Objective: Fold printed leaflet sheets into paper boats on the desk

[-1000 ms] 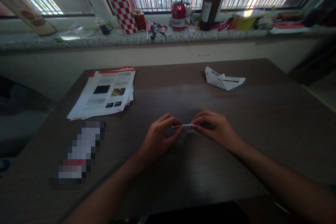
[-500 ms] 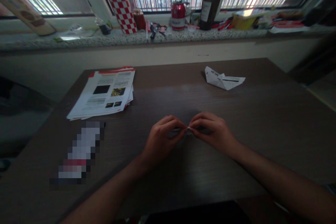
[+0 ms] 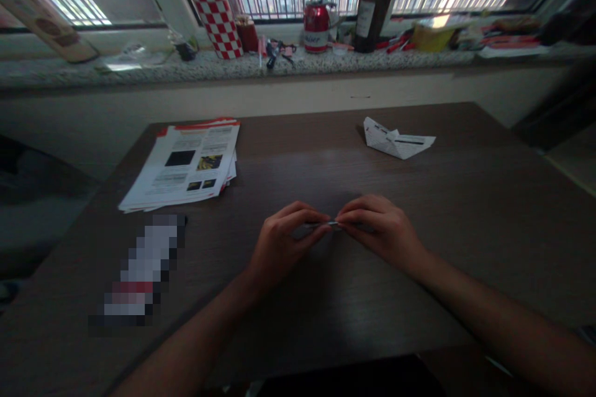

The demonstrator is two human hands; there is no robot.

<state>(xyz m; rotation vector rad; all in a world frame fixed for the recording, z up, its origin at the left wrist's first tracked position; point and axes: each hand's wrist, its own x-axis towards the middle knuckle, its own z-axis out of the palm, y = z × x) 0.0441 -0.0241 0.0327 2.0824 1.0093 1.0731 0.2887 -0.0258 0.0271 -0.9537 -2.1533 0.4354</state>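
My left hand (image 3: 287, 239) and my right hand (image 3: 379, 223) meet over the middle of the table, fingertips almost touching. Between them they pinch a folded piece of paper (image 3: 333, 223), seen nearly edge-on as a thin pale strip. Thumb and fingers of each hand are closed on one end of it; most of the paper is hidden behind them. Farther back on the right lies a folded paper boat (image 3: 395, 141) with printed text, tilted on its side and apart from both hands.
A stack of printed sheets (image 3: 195, 164) lies at the table's back left. Nearer me is a blurred-out oblong object (image 3: 144, 267). Along the windowsill (image 3: 153, 71) stand a red can (image 3: 316, 28), a dark bottle (image 3: 370, 15), a checkered container (image 3: 218, 25) and several small things.
Both hands have risen slightly, and a little more of the paper's edge shows between the fingertips. The boat and the printed sheets stay where they were.
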